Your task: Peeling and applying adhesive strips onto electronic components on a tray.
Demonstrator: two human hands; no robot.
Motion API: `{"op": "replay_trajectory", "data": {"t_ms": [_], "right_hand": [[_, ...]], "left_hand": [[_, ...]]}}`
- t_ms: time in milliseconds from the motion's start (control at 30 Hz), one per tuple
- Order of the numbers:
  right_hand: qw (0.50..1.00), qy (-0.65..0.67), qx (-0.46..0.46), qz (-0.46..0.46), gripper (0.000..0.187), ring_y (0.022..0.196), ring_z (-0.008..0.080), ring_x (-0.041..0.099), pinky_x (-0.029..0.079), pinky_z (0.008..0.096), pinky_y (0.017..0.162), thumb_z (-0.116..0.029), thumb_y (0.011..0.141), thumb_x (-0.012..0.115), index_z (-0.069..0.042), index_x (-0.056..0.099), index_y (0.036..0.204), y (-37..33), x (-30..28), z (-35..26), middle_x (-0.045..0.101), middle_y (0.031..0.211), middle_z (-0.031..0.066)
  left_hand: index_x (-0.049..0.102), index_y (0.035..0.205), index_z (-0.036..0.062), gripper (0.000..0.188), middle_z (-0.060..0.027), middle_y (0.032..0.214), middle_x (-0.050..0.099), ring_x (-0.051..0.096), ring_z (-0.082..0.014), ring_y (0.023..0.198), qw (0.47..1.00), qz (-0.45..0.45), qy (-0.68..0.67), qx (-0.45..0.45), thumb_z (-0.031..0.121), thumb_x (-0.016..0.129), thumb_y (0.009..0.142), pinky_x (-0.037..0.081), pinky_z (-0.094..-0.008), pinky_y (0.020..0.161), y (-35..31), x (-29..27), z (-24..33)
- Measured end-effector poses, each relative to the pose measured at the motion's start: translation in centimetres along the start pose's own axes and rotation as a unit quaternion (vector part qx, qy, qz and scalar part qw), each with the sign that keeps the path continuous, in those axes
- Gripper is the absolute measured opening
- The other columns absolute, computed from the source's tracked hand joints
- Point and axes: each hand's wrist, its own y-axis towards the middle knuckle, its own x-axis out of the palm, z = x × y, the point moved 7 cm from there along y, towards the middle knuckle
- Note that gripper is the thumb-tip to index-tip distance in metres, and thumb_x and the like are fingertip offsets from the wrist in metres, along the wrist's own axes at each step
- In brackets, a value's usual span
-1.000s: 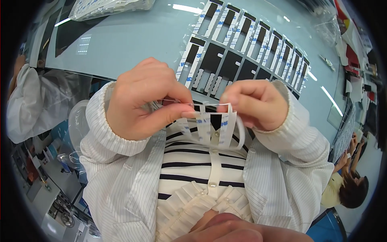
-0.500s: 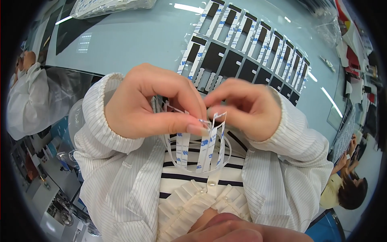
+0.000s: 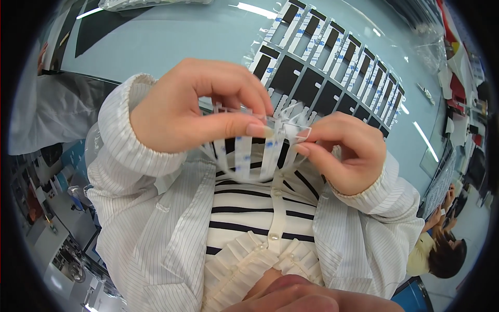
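Close before my chest, my left hand (image 3: 202,112) pinches a curved clear sheet of white adhesive tape strips (image 3: 242,156) with blue print between thumb and fingers. Its strips hang below the thumb, blurred by motion. At the sheet's right end, my right hand (image 3: 351,151) has thumb and forefinger together on a thin white tape piece (image 3: 304,133). Whether this piece is still joined to the sheet, I cannot tell. A blurred white tangle of film (image 3: 291,120) lies between the hands. Beyond them rest rows of black rectangular parts (image 3: 286,74), several edged with similar tape.
The rows lie on a pale blue-grey tabletop (image 3: 156,49). A clear plastic package (image 3: 140,4) is at the far left and crumpled clear film (image 3: 431,44) at the far right. Another person (image 3: 442,252) is at lower right; a pale sleeve (image 3: 57,112) shows at left.
My right hand has moved right and down, away from the left hand, with the thin tape piece between its fingertips. My left hand and the sheet have risen slightly.
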Motion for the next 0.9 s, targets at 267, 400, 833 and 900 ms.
{"op": "replay_trajectory", "data": {"t_ms": [267,400,833,900], "right_hand": [[0.807,-0.431,-0.39,0.106,0.031,0.059,0.0174,0.06,0.042,0.0257,0.048,0.005,0.069,0.077,0.008,0.071,0.099,-2.8,0.8,-2.6,0.07,0.09,0.0167],[0.713,-0.528,-0.436,0.149,0.025,0.057,0.0143,0.054,0.034,0.0238,0.046,-0.001,0.07,0.077,0.003,0.074,0.094,-3.9,2.4,-3.6,0.07,0.09,0.0117],[0.679,-0.415,-0.603,0.056,0.016,0.058,0.0139,0.064,0.041,0.0225,0.051,-0.006,0.082,0.074,-0.009,0.074,0.098,-8.1,4.9,-5.4,0.074,0.087,0.0013],[0.746,-0.338,-0.571,0.052,0.017,0.059,0.0146,0.064,0.043,0.0226,0.052,-0.006,0.083,0.073,-0.009,0.074,0.099,-7.5,4.4,-5.0,0.074,0.09,0.0001]], "left_hand": [[0.072,0.084,0.0024,0.015,-0.0034,0.075,0.067,0.055,-0.0112,0.063,0.986,0.014,0.166,0.001,0.016,0.077,0.087,0.043,-0.0256,0.057,0.9,-1.5,-1.4],[0.07,0.08,0.0003,0.021,-0.0041,0.059,0.058,0.047,-0.0117,0.052,0.974,0.082,0.211,0.008,0.019,0.076,0.089,0.038,-0.0267,0.049,0.6,-1.9,-1.6],[0.07,0.081,0.0021,0.02,-0.0064,0.061,0.061,0.051,-0.0151,0.047,0.914,0.227,0.337,0.015,0.02,0.076,0.088,0.04,-0.0272,0.047,-1.2,-2.9,-0.2],[0.069,0.079,0.005,0.018,-0.0051,0.063,0.06,0.052,-0.0183,0.05,0.882,0.228,0.412,0.02,0.02,0.077,0.086,0.042,-0.0303,0.051,-1.7,-2.9,0.4]]}}
